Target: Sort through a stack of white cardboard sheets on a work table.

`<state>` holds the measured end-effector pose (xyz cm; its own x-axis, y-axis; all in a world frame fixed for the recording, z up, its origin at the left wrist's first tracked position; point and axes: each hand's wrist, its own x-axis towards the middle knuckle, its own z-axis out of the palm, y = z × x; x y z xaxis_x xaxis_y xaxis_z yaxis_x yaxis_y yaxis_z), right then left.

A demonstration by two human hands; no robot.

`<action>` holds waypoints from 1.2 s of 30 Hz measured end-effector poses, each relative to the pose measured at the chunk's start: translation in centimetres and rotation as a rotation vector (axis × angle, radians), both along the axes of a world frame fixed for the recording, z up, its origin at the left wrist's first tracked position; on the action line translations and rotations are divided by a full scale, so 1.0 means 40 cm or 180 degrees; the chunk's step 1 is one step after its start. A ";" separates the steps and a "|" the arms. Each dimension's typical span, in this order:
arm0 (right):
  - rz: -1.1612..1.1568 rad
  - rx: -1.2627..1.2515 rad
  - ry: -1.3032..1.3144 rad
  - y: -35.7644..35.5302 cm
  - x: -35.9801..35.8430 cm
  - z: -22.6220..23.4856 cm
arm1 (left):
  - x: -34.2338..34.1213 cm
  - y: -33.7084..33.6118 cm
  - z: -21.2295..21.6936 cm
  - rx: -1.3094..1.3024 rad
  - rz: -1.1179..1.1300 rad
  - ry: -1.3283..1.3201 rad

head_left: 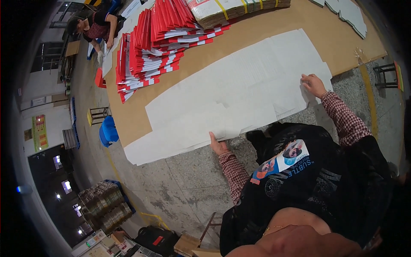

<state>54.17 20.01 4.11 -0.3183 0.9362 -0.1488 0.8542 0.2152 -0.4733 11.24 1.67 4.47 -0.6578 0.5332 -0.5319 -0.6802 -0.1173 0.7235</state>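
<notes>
A large whitish cardboard sheet [231, 92] lies flat along the near side of the table, with creases in its surface and its near edge reaching past the tabletop. At its near edge, left of the middle, my left hand [219, 145] is closed on the cardboard sheet, thumb on top and the other fingers mostly hidden below. My right hand [314, 87] is at the sheet's right end, its fingers bent and pressed together at the edge. Whether it grips the same sheet or another layer under it, I cannot tell.
Stacked red-and-white folded pieces [165, 38] fan across the far left of the brown tabletop [329, 32]. Behind the sheet sits a strapped cardboard bundle [235, 10]. Grey cut pieces [349, 17] lie far right. Another person [100, 28] works at the far left. A blue stool [108, 130] stands beside the table.
</notes>
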 end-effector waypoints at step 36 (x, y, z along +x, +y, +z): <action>-0.0232 -0.0108 -0.0227 0.009 0.042 -0.022 | -0.011 0.004 -0.010 -0.0614 0.0025 0.0561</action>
